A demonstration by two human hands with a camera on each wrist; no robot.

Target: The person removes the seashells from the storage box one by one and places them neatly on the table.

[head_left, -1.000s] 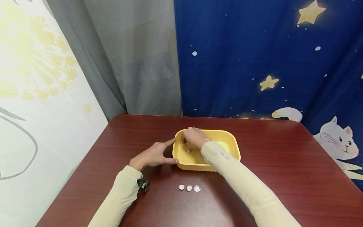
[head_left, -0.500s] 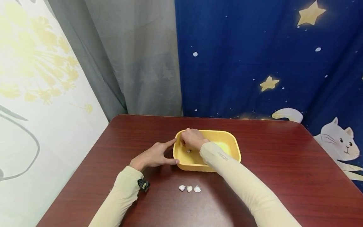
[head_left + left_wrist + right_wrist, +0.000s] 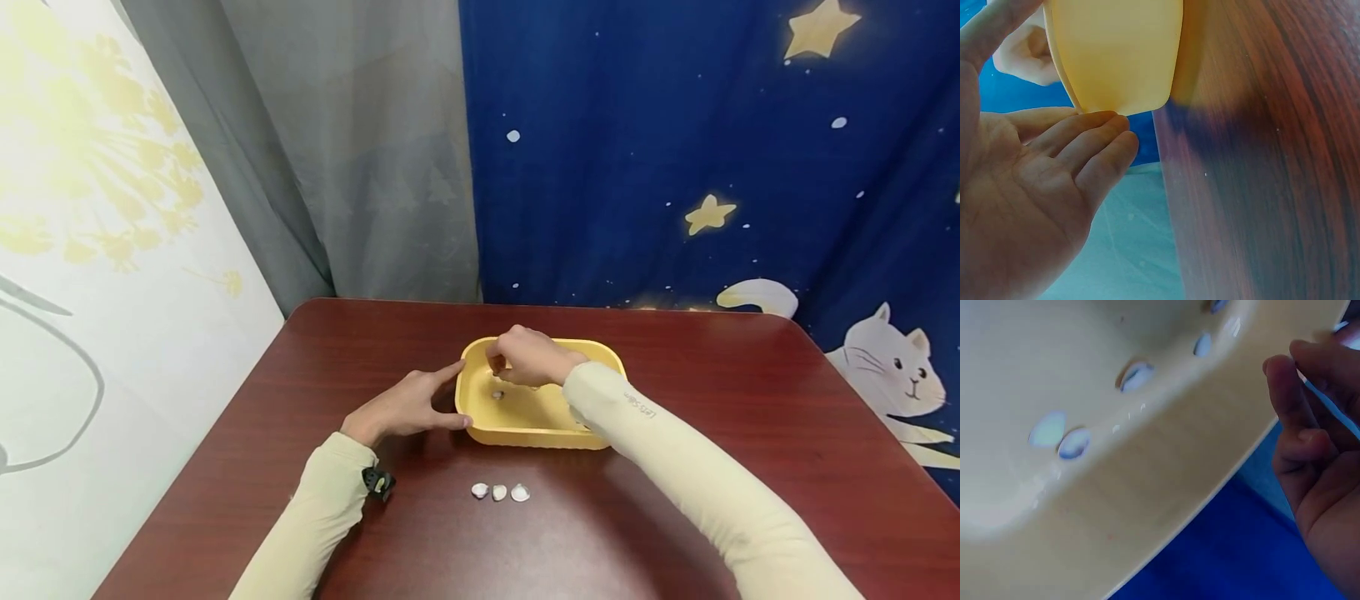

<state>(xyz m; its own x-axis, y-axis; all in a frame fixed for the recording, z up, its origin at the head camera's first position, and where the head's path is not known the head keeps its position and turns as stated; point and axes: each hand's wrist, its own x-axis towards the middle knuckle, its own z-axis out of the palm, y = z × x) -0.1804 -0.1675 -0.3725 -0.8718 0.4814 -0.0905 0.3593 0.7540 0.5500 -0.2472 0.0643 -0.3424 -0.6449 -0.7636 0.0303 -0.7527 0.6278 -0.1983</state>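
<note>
A yellow plastic basin [image 3: 540, 436] stands on the table in the head view. My left hand [image 3: 408, 406] braces its left end, thumb and index finger spread along the rim; the left wrist view shows straight fingers against the wall. Over the basin's left half is my right hand [image 3: 528, 354], its fingers bent and the tips together. A white sliver of a seashell [image 3: 1302, 375] shows between those fingertips, mostly hidden. Inside the basin lie several small shells [image 3: 1136, 376], whitish with purple marks. Three more shells [image 3: 499, 492] form a row on the table in front.
The table [image 3: 712, 400] is dark reddish wood. Blue curtain [image 3: 585, 167] with stars and grey curtain [image 3: 375, 167] hang behind its far edge. A white patterned panel [image 3: 112, 333] rises along the left side. A black wrist device [image 3: 378, 483] sits on the left sleeve.
My right hand has lifted from the basin's floor and shifted slightly right, its forearm swinging right. My left hand keeps its place on the rim, and the three shells in the row stay put.
</note>
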